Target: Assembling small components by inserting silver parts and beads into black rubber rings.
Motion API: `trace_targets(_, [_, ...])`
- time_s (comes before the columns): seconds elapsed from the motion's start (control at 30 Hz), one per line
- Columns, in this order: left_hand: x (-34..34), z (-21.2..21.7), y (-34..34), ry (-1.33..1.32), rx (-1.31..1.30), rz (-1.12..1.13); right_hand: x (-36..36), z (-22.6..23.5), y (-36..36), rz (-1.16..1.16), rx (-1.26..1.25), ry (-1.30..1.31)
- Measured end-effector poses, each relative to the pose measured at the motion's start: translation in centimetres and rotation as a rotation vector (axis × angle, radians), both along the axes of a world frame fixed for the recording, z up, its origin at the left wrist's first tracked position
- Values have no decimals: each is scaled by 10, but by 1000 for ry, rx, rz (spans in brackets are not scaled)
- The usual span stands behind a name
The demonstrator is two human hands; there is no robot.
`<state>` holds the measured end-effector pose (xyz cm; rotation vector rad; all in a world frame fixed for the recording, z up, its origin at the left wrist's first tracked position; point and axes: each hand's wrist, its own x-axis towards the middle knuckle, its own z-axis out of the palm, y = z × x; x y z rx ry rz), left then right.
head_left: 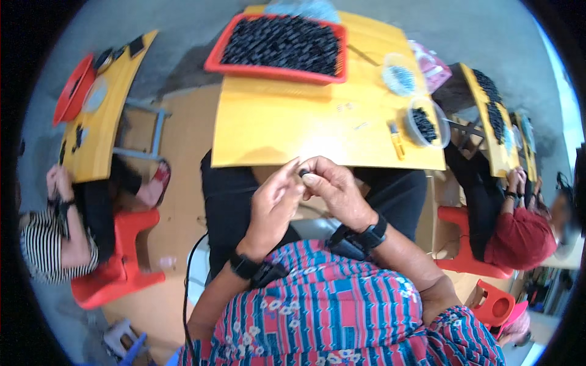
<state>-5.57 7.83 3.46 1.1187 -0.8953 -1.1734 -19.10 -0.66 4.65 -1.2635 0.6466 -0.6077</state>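
Just off the front edge of the yellow table (274,137), my two hands meet above my lap. My right hand (339,192) is closed, pinching a small black piece (303,173) between thumb and forefinger. My left hand (273,207) comes up beside it with fingertips close to the piece. Motion smears those left fingers, so whether they grip anything is unclear. On the table, a red tray (274,74) is heaped with many black pieces like the one held. A clear round tub (442,125) at the right holds more black pieces.
Behind that tub stands another tub (390,61) of small pale-blue parts. A yellow-handled tool (397,143) and tiny scraps (361,125) lie on the tabletop. A clear bag (302,9) sits at the far edge. People work at yellow tables on both sides, seated on red chairs (125,256).
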Motion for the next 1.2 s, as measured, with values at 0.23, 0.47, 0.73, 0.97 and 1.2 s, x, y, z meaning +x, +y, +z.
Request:
trace_targets(0.23, [7,5,4,-52,44,-43,-61,27,-74,-642,-517,294])
trace_targets(0.47, [3,5,-3,-107,12,-94,-148,37,-125,-997,-798,964])
trace_targets(0.73, [5,0,-27,-142,-85,-139,-87,29,-119,-688,-650,368])
trace_targets(0.97, [12,-9,-41,-85,-121,-129,10,61,-129,-444,-877,448])
trace_targets(1.2, [21,-9,-58,-52,-145,-150,84,69,-163,-264,-990,410])
